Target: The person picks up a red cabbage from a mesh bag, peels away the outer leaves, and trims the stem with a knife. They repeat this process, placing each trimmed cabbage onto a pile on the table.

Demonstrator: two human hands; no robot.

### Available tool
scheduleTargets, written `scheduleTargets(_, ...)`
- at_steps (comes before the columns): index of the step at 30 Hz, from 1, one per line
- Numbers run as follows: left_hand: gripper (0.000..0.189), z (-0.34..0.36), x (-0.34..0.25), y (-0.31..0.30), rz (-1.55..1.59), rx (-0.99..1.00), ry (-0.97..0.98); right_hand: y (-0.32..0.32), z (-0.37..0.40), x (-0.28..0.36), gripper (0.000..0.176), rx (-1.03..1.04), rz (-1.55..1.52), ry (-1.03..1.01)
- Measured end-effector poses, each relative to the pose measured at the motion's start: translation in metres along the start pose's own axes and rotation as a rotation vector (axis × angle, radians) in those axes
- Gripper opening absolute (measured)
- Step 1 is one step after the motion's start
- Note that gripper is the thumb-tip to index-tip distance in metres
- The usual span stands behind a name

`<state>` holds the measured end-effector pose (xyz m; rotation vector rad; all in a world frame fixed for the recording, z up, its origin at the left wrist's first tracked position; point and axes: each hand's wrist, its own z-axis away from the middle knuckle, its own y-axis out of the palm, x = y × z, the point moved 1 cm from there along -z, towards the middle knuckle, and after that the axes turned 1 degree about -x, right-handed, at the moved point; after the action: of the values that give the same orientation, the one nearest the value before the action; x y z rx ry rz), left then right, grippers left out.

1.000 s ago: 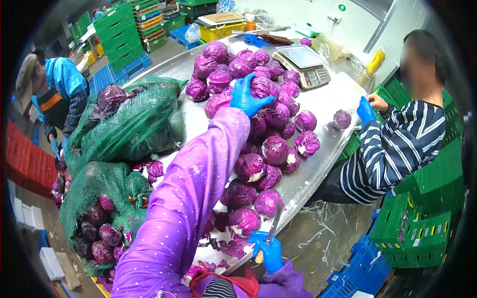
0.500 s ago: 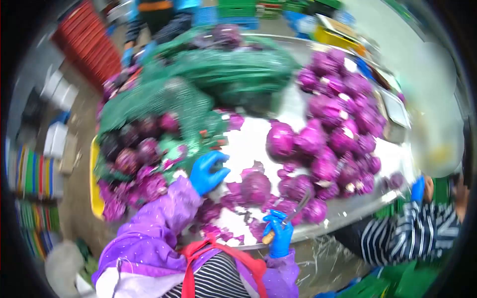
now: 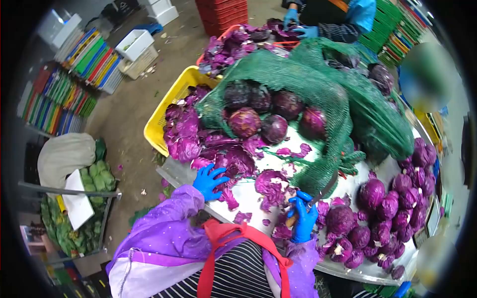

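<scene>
My left hand (image 3: 208, 183), in a blue glove, has its fingers spread at the metal table's (image 3: 238, 196) near edge, by loose purple cabbage leaves (image 3: 228, 158). My right hand (image 3: 304, 218), also gloved in blue, is closed round the handle of a knife (image 3: 328, 186), its blade pointing up and right. Torn leaves (image 3: 271, 187) lie between the two hands. A green mesh bag (image 3: 328, 94) spreads over the table, with dark red cabbages (image 3: 244, 122) at its mouth. To the right of my right hand are several peeled red cabbages (image 3: 341, 220) in a heap.
A yellow crate (image 3: 161, 119) stands at the table's left edge, with purple leaves spilling over it. Across the table are another person's blue-gloved hands (image 3: 300, 29) near a leaf-filled red-rimmed container (image 3: 227, 34). Stacked red crates (image 3: 221, 15) stand behind.
The view has swung left, bringing the yellow crate and floor further in. My left hand has moved to the leaves at the table's left edge. The knife stays in my right hand.
</scene>
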<state>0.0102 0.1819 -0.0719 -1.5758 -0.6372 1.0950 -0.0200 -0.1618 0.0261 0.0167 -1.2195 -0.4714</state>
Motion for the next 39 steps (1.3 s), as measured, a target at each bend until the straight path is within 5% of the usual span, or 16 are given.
scheduleTargets(9,0.054,0.01,0.155,-0.053,-0.306,0.146,0.148,0.004,0.031,-0.031,0.024,-0.137,0.038,0.061)
scheduleTargets(15,0.033,-0.03,0.238,-0.109,-0.454,-0.082,-0.061,-0.006,0.015,-0.056,0.027,-0.176,0.183,0.078)
scheduleTargets(17,0.03,-0.066,0.198,-0.141,-0.261,-0.435,-0.246,0.006,-0.006,-0.054,0.026,-0.123,0.139,0.041)
scheduleTargets(19,0.028,-0.102,0.141,-0.152,0.001,-0.867,-0.056,0.018,-0.025,-0.026,0.026,-0.189,0.486,-0.241)
scheduleTargets(20,0.024,-0.118,0.09,-0.156,0.236,-0.882,-0.043,0.015,-0.033,-0.016,0.025,-0.286,0.495,-0.393)
scheduleTargets(21,0.022,-0.131,0.074,-0.131,0.69,-0.773,-0.122,0.003,-0.041,-0.008,0.024,-0.405,0.529,-0.469)
scheduleTargets(23,0.028,-0.163,-0.011,-0.123,0.693,-0.454,0.076,-0.034,-0.05,0.0,0.026,-0.545,0.388,-0.477)
scheduleTargets(25,0.038,-0.198,-0.056,-0.058,1.171,-0.07,0.003,-0.066,-0.049,0.0,0.027,-0.604,0.191,-0.299)
scheduleTargets(27,0.065,-0.222,-0.098,0.022,1.192,0.113,-0.043,-0.086,-0.047,-0.012,0.025,-0.606,0.056,-0.173)
scheduleTargets(29,0.074,-0.222,-0.156,0.041,1.089,0.298,-0.149,-0.103,-0.051,-0.033,0.024,-0.596,-0.011,-0.128)
scheduleTargets(31,0.064,-0.206,-0.183,0.05,0.983,0.372,-0.111,-0.097,-0.054,-0.028,0.027,-0.554,-0.246,0.093)
scheduleTargets(33,0.048,-0.185,-0.193,0.056,1.215,0.244,-0.131,-0.082,-0.066,-0.032,0.027,-0.541,-0.248,0.058)
scheduleTargets(35,0.035,-0.17,-0.206,0.024,1.324,0.138,-0.11,-0.063,-0.059,-0.025,0.027,-0.149,-0.363,0.134)
scheduleTargets(36,0.036,-0.169,-0.212,0.01,1.255,0.153,-0.02,-0.035,-0.056,-0.012,0.027,-0.124,-0.373,0.08)
scheduleTargets(37,0.036,-0.173,-0.216,-0.005,1.185,0.157,0.076,-0.045,-0.073,-0.041,0.023,-0.188,0.099,-0.381)
scheduleTargets(39,0.043,-0.174,-0.218,-0.002,1.046,0.345,0.137,-0.091,-0.092,-0.088,0.019,-0.225,-0.258,-0.121)
